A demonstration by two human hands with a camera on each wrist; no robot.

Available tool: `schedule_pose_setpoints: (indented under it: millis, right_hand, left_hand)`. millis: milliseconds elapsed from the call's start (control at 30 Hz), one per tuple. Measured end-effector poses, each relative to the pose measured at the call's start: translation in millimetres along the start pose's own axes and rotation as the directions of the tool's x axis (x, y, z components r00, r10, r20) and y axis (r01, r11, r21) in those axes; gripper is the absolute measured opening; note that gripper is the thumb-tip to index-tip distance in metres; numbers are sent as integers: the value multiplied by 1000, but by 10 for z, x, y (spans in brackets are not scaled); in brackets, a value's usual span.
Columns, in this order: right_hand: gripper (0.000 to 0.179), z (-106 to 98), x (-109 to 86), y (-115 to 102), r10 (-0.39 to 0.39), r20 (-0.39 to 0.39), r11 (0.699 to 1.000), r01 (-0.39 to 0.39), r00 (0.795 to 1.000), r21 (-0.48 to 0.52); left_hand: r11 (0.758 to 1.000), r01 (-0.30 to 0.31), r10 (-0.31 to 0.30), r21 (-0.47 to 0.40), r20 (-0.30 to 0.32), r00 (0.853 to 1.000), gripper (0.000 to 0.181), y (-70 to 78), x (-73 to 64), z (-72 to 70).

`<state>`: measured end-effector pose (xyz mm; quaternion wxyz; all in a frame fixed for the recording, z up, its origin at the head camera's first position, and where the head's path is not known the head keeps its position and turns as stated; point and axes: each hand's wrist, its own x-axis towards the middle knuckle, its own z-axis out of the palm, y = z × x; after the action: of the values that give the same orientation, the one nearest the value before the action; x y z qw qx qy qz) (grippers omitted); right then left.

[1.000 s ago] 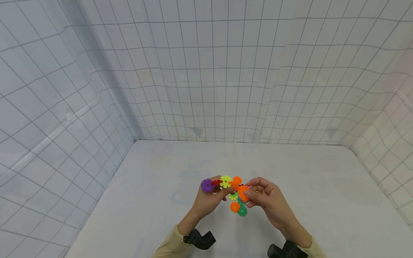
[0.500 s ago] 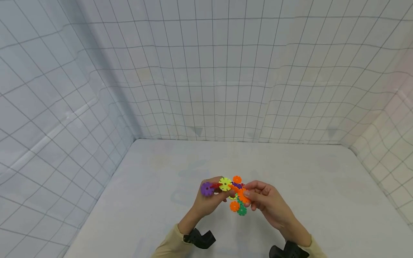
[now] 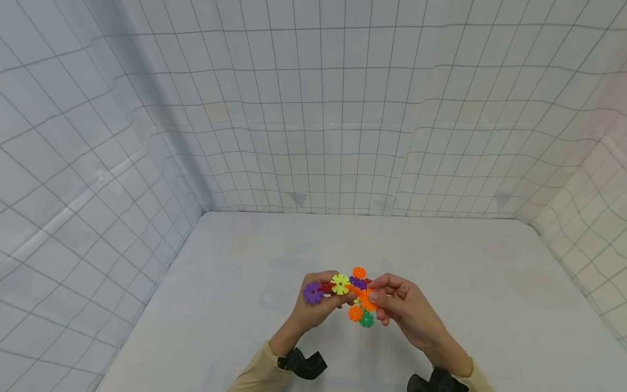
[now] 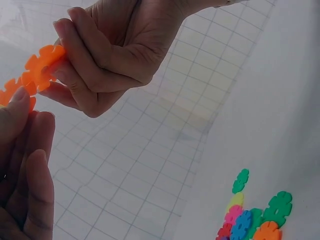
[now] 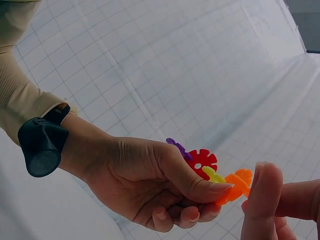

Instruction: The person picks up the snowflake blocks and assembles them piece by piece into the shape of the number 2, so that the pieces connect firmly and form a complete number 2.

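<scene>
A short chain of snowflake-shaped plastic linking discs is held between both hands. It runs from a purple disc (image 3: 313, 293) through a red disc (image 5: 206, 162) and a yellow disc (image 3: 340, 284) to two orange ones. My left hand (image 3: 313, 313) pinches the chain near its inner orange disc (image 4: 18, 91), thumb on top. The outer orange disc (image 4: 44, 67) is pinched between thumb and fingers of my right hand (image 3: 407, 306). In the left wrist view the two orange discs meet at their edges. My fingers hide part of the joint.
Loose discs lie in a small pile on the white table (image 3: 235, 261) beneath the hands, among them a green disc (image 3: 366, 319), an orange disc (image 3: 355, 313) and a blue disc (image 4: 241, 225). Gridded white sheets (image 3: 303, 125) surround the table at the back and sides.
The purple end of the chain has dipped slightly down and left, and the yellow disc has lowered a little. More purple in the pile shows behind. Both hands keep their hold.
</scene>
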<state>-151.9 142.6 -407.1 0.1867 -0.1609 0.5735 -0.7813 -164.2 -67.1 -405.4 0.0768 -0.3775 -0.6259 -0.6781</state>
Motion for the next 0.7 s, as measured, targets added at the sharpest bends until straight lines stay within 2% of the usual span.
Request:
schedule_pose_setpoints:
  millis: [167,467,567,700]
  right_hand:
    - [5,1,-3,-3,8,24,999,-9,1000,34]
    - [12,10,-8,44,-29,67,995,22,997,94]
    - [14,25,-13,49,-40,68,995,33,997,97]
    - [13,52,-29,33,-17,29,997,15,999,81]
  left_hand:
    - [999,-3,4,-32,14,1000,8,-31,-3,6]
    - [999,18,-17,-49,18,1000,6,-276,-100,-21]
    - [998,35,-34,-49,17,999,6,-283,-109,-32]
    - [996,55,-53,-65,22,998,6,-252,-98,-15]
